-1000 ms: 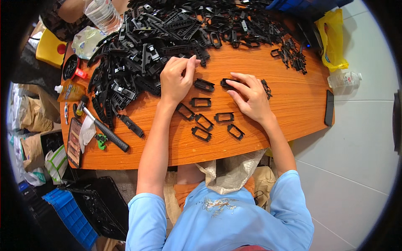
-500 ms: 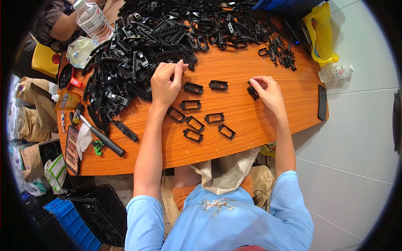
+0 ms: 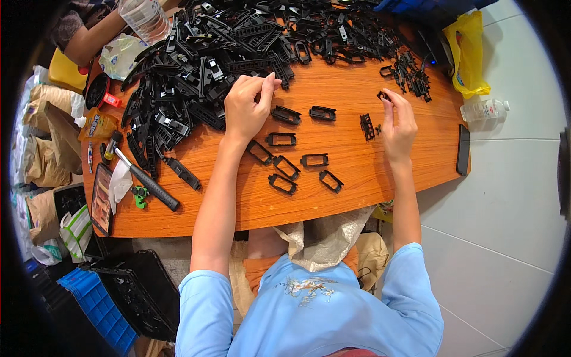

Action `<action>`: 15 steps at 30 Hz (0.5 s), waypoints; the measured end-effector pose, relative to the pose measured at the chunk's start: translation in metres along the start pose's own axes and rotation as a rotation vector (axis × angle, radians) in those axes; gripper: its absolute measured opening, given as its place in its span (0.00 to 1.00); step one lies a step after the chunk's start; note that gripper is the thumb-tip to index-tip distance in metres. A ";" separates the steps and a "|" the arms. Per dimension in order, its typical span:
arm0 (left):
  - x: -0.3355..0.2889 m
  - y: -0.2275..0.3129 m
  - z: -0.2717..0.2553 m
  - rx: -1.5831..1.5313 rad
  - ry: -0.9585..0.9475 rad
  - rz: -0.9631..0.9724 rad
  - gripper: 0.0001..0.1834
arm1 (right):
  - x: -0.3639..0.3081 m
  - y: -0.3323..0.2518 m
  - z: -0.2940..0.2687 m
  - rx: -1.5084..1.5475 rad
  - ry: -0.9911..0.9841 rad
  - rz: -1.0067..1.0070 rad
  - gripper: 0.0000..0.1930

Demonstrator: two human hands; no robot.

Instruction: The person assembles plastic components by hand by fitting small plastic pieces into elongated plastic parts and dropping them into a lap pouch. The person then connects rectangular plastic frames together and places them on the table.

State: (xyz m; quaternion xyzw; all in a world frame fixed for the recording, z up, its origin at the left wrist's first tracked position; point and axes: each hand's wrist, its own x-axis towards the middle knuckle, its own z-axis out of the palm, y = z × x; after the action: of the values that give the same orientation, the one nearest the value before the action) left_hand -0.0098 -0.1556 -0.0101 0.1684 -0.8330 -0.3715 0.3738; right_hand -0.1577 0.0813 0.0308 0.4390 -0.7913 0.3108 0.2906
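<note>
My right hand (image 3: 399,125) pinches a small black plastic part (image 3: 382,95) between thumb and fingertips, above the right side of the table. Just left of that hand lies a black slotted plastic piece (image 3: 367,127), with a tiny black bit (image 3: 378,129) beside it. My left hand (image 3: 248,107) is closed at the edge of a big heap of black plastic parts (image 3: 202,71), thumb against the fingers; whatever it may hold is hidden. Several black rectangular frames (image 3: 281,139) lie spread between my hands.
A pile of small black parts (image 3: 411,74) sits at the far right, near a yellow bag (image 3: 467,56). At the left are a hammer (image 3: 151,184), a phone (image 3: 102,199) and a green clip-like piece (image 3: 140,196). Another phone (image 3: 463,150) lies on the right edge. Another person's arm (image 3: 95,38) shows far left.
My right hand has moved off the slotted piece, which now lies on the table, and holds a small black part farther up. My left hand keeps its closed pose. The view has shifted slightly.
</note>
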 end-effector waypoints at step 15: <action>-0.003 -0.001 0.001 -0.010 0.049 0.013 0.12 | -0.043 -0.038 -0.028 1.269 -0.571 1.180 0.19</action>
State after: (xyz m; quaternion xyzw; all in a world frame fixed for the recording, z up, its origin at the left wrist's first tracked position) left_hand -0.0084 -0.1544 -0.0122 0.1699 -0.8228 -0.3691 0.3974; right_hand -0.1000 0.1083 0.0265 0.1008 -0.6099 0.6655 -0.4183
